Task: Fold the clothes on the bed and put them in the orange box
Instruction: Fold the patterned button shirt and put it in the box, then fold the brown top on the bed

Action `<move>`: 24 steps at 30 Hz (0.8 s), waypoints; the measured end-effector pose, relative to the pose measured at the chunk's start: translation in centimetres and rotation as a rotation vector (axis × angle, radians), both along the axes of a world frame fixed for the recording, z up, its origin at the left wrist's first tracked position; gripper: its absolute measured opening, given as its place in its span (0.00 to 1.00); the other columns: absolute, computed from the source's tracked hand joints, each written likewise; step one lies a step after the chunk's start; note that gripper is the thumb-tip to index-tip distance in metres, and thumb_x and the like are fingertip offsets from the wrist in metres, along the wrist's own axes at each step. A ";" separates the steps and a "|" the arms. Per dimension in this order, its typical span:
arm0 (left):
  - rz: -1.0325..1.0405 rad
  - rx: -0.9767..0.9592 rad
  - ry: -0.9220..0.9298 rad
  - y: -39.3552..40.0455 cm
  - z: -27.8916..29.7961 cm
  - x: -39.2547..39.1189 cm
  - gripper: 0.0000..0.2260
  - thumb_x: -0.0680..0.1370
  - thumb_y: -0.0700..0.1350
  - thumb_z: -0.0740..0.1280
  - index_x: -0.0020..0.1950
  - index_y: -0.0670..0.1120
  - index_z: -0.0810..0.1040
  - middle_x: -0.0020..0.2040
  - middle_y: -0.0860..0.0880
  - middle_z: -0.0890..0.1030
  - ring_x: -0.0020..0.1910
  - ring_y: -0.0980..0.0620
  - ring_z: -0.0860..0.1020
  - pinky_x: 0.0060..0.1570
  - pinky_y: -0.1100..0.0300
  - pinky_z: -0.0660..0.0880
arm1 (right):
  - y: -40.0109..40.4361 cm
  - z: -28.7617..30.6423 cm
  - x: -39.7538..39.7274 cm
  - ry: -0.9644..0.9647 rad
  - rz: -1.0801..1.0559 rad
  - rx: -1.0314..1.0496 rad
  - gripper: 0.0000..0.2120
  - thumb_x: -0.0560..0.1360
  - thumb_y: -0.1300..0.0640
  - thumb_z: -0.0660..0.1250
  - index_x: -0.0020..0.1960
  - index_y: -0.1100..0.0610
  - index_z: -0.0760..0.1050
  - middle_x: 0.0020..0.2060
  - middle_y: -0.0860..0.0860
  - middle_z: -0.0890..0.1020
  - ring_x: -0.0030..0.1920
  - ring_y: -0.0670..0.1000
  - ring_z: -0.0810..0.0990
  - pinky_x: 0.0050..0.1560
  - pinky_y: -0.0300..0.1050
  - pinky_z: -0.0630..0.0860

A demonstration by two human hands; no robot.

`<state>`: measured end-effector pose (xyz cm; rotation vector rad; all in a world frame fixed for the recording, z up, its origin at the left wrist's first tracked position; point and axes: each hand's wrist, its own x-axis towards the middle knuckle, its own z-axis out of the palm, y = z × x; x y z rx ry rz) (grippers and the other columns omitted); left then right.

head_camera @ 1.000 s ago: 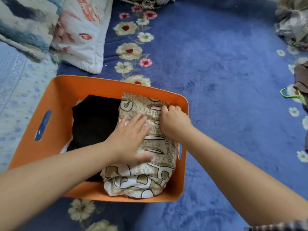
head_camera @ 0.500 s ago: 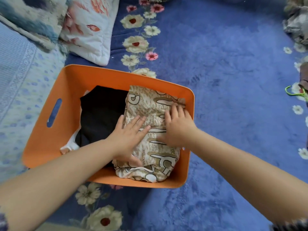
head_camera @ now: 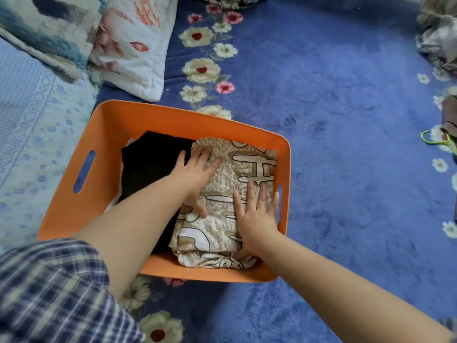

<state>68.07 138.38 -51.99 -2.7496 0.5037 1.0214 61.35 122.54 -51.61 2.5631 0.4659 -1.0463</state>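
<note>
Now both hands flat, left hand point(head_camera: 197, 173), right hand point(head_camera: 256, 214), fingers straight, pressing patterned cloth point(head_camera: 249, 167), orange box point(head_camera: 158, 120)

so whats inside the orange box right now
The orange box holds a folded black garment on its left and a beige patterned garment on its right, both hands pressing flat on it. White fabric peeks beneath the black; the rest underneath is covered.

So the bed point(head_camera: 333, 120) has this fuzzy blue blanket with a flower border. The orange box point(head_camera: 173, 120) sits right on it, both hands down inside. Past the left hand point(head_camera: 195, 174), up top, there's a white quilted pillow point(head_camera: 138, 45) and a shaggy blue-white cushion point(head_camera: 44, 26). Way off beyond the right hand point(head_camera: 257, 214): crumpled clothes point(head_camera: 437, 38), a brown garment point(head_camera: 450, 115), and a green hanger point(head_camera: 437, 141).
</note>
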 end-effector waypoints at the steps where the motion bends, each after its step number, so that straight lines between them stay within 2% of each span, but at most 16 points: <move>1: 0.002 -0.001 0.006 -0.1 -0.3 0.2 0.62 0.61 0.66 0.72 0.73 0.47 0.28 0.74 0.40 0.33 0.74 0.41 0.34 0.70 0.39 0.39 | 0.1 -0.4 0.0 -0.016 -0.006 -0.004 0.61 0.67 0.38 0.70 0.70 0.56 0.23 0.62 0.63 0.23 0.68 0.72 0.31 0.56 0.72 0.28; 3: 0.010 0.007 0.007 -0.2 -1.0 0.4 0.62 0.61 0.66 0.73 0.73 0.48 0.29 0.74 0.41 0.33 0.74 0.42 0.35 0.70 0.38 0.40 | 0.1 -1.0 0.0 -0.056 -0.011 -0.012 0.56 0.71 0.41 0.68 0.71 0.56 0.24 0.61 0.63 0.23 0.69 0.72 0.31 0.55 0.71 0.27; 5: 0.011 0.023 0.006 -0.3 -1.2 0.5 0.62 0.61 0.67 0.73 0.73 0.48 0.28 0.74 0.41 0.33 0.74 0.41 0.35 0.70 0.38 0.40 | 0.2 -1.4 0.0 -0.085 -0.004 -0.027 0.53 0.73 0.43 0.66 0.71 0.56 0.24 0.65 0.64 0.24 0.69 0.71 0.31 0.56 0.72 0.27; 7: 0.014 0.039 -0.003 -0.5 -1.1 0.4 0.62 0.61 0.67 0.73 0.73 0.48 0.28 0.75 0.41 0.33 0.74 0.41 0.36 0.69 0.38 0.40 | 0.1 -1.6 0.0 -0.100 0.005 -0.037 0.53 0.73 0.43 0.66 0.71 0.56 0.24 0.69 0.64 0.27 0.69 0.71 0.32 0.56 0.72 0.28; 11: 0.029 0.097 -0.068 -1.3 0.1 -0.6 0.61 0.61 0.66 0.73 0.75 0.47 0.32 0.76 0.41 0.37 0.75 0.42 0.38 0.70 0.39 0.42 | 0.0 -1.3 -0.6 -0.139 0.035 -0.033 0.53 0.73 0.40 0.65 0.71 0.57 0.24 0.70 0.65 0.29 0.70 0.71 0.33 0.58 0.72 0.29; 16: 0.059 0.109 -0.106 -2.2 3.1 -2.8 0.50 0.70 0.62 0.68 0.76 0.46 0.38 0.77 0.43 0.41 0.76 0.45 0.42 0.71 0.42 0.44 | -0.7 0.9 -1.1 -0.102 0.115 -0.022 0.53 0.71 0.34 0.63 0.73 0.57 0.28 0.72 0.64 0.33 0.71 0.70 0.36 0.67 0.68 0.36; 18: 0.072 0.111 -0.116 -2.4 4.6 -3.4 0.43 0.74 0.58 0.66 0.77 0.47 0.41 0.77 0.45 0.43 0.76 0.47 0.42 0.72 0.42 0.46 | -1.2 2.2 -0.9 -0.094 0.177 -0.052 0.44 0.75 0.37 0.58 0.75 0.58 0.35 0.74 0.64 0.40 0.73 0.68 0.40 0.69 0.66 0.37; 20: 0.110 0.107 -0.137 -2.7 6.3 -3.9 0.36 0.76 0.53 0.65 0.77 0.48 0.47 0.77 0.46 0.47 0.76 0.47 0.45 0.72 0.43 0.49 | -2.1 4.3 -0.6 -0.103 0.212 -0.028 0.35 0.78 0.40 0.54 0.76 0.58 0.48 0.75 0.62 0.49 0.74 0.65 0.44 0.69 0.66 0.37; 22: 0.138 0.085 -0.195 -4.0 8.7 -4.5 0.28 0.78 0.48 0.63 0.75 0.48 0.55 0.76 0.45 0.54 0.75 0.47 0.51 0.71 0.45 0.53 | -4.5 6.6 -0.3 -0.165 0.177 0.113 0.27 0.79 0.45 0.55 0.73 0.57 0.60 0.74 0.60 0.57 0.75 0.61 0.47 0.70 0.66 0.40; 24: 0.152 0.042 -0.263 -5.9 10.8 -5.1 0.24 0.78 0.48 0.62 0.72 0.47 0.60 0.73 0.45 0.61 0.73 0.47 0.57 0.68 0.47 0.59 | -7.9 8.8 0.1 -0.218 0.121 0.288 0.23 0.78 0.51 0.57 0.71 0.57 0.63 0.73 0.57 0.59 0.75 0.58 0.50 0.71 0.63 0.46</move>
